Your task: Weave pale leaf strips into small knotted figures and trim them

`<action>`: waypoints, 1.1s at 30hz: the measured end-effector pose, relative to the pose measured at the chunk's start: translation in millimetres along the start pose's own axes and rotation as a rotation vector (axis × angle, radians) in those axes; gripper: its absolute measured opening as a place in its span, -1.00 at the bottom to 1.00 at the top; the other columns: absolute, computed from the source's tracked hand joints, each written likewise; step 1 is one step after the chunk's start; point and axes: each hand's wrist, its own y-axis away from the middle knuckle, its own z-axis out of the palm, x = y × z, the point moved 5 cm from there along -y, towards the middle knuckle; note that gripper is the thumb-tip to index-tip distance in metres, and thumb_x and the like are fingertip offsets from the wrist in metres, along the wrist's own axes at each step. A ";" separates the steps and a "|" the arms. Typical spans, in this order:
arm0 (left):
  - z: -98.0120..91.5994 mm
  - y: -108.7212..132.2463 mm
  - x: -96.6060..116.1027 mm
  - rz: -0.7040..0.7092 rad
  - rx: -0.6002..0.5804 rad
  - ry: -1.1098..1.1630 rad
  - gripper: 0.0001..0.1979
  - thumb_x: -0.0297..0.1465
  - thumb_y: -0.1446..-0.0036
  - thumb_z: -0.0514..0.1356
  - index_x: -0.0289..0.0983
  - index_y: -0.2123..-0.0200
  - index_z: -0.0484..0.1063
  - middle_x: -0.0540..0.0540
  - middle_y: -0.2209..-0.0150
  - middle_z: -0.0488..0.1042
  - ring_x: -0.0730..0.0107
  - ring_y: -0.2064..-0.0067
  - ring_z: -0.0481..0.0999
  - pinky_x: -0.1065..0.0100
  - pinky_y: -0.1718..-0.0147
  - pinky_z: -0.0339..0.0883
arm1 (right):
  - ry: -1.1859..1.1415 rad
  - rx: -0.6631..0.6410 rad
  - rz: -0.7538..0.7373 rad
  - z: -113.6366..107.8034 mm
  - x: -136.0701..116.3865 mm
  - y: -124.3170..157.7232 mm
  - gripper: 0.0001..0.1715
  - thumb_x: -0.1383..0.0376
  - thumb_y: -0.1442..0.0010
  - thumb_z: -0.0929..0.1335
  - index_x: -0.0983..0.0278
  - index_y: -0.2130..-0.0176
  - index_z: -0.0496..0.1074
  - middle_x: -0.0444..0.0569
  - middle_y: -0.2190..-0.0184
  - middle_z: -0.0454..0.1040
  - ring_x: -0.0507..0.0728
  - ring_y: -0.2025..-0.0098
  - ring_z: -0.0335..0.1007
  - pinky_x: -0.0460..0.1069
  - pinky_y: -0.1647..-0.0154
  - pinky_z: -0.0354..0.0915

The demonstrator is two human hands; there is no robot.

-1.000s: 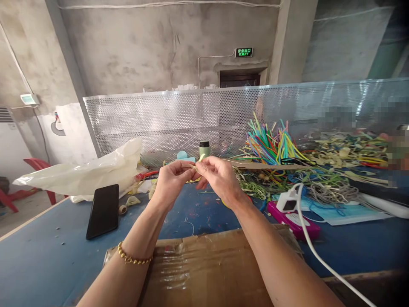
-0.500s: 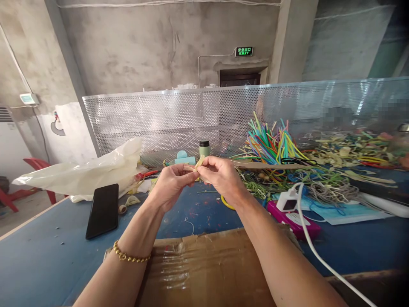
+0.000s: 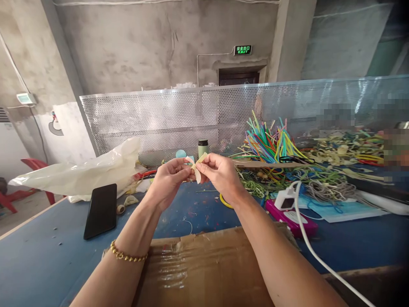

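Above blue table [image 3: 211, 215], left hand [image 3: 168, 179], right hand [image 3: 222, 174]: each grip pinching pale strip [image 3: 197, 175].

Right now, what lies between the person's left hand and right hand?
In the head view, pale yellowish strip material lies between the left hand and the right hand, pinched by both; one piece or several, I cannot tell.

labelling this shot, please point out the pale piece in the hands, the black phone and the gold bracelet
Pale piece [image 3: 197, 175]: head view, on its lower end.
Black phone [image 3: 100, 211]: head view, middle of its dark face.
Gold bracelet [image 3: 128, 258]: head view, on its beads.
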 end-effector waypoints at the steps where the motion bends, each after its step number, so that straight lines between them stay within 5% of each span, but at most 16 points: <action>1: -0.4 -0.1 0.4 0.011 0.010 0.003 -0.70 -0.44 0.02 0.33 -0.38 0.17 0.48 -0.07 0.42 0.50 0.43 0.38 0.47 0.30 0.27 0.31 | -0.020 0.005 0.009 -0.4 0.3 -0.4 -0.76 0.20 -0.15 0.41 0.30 0.43 0.37 -0.13 0.60 0.42 -0.01 0.55 0.33 -0.07 0.50 0.28; 11: -6.7 2.2 9.7 0.144 0.120 -0.326 -0.45 -0.53 0.04 0.22 -0.37 -0.09 0.30 0.01 0.44 0.50 0.44 0.39 0.48 0.33 0.31 0.33 | 0.084 -0.171 0.063 3.7 -2.5 3.1 -0.82 0.30 -0.10 0.41 0.34 0.25 0.51 -0.04 0.43 0.54 0.02 0.46 0.44 -0.07 0.43 0.37; 17: -3.9 5.8 18.1 0.217 0.094 -0.520 -0.47 -0.56 0.02 0.16 -0.32 -0.09 0.34 0.03 0.48 0.44 0.47 0.43 0.40 0.38 0.45 0.21 | 0.248 -0.107 -0.051 4.5 -9.2 5.5 -0.95 0.36 -0.08 0.36 0.31 0.36 0.43 -0.10 0.50 0.48 0.03 0.47 0.42 -0.08 0.46 0.34; 33: 1.1 8.8 21.7 0.203 0.026 -0.367 -0.52 -0.59 0.02 0.16 -0.33 -0.04 0.36 0.04 0.47 0.41 0.48 0.42 0.38 0.37 0.37 0.27 | 0.415 0.017 -0.135 6.3 -14.6 8.7 -0.93 0.39 -0.05 0.35 0.26 0.37 0.35 -0.11 0.56 0.48 0.04 0.54 0.41 -0.05 0.51 0.33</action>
